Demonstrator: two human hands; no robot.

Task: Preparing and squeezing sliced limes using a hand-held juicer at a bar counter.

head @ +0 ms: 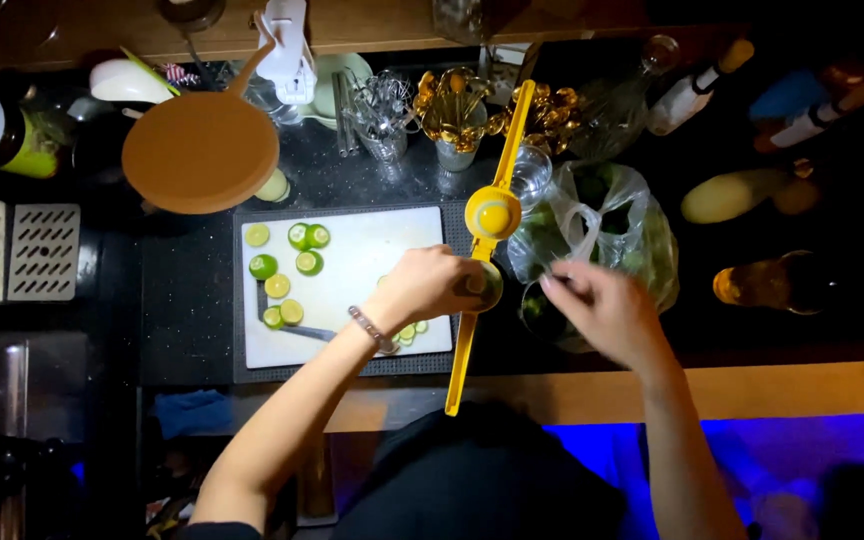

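The yellow citrus squeezer (pixel 489 240) lies open in front of you: a glossy hinged press with two long, narrow handles, one reaching away toward the back of the counter, the other pointing at your body, and a round domed cup at the hinge. Your left hand (pixel 430 287) curls loosely over the lower cup of the squeezer, fingers bent around a lime half (pixel 487 287) that sits there; a beaded bracelet (pixel 372 330) circles that wrist. Your right hand (pixel 604 310) hovers just right of the squeezer with its fingers lightly pinched, above a dark round cup (pixel 542 315); I cannot tell whether it holds anything.

Beneath your left forearm lies a smooth white cutting board (pixel 352 260) on a dark mat. Cut lime halves (pixel 287 265) lie scattered on the board's left part, pale flesh up, and a knife (pixel 287 322) lies near the lower edge. More slices show just beside your left wrist. Right of the squeezer, a crinkled clear plastic bag (pixel 607 225) holds whole green limes, close behind your right hand. A small clear glass (pixel 530 175) stands beside the squeezer's far handle. Farther back, a flat round orange board (pixel 200 150) overhangs the counter, near a metal cup of bar tools (pixel 382 115) and shiny gold pieces (pixel 452 110). Bottles (pixel 692 90) stand at the far right.
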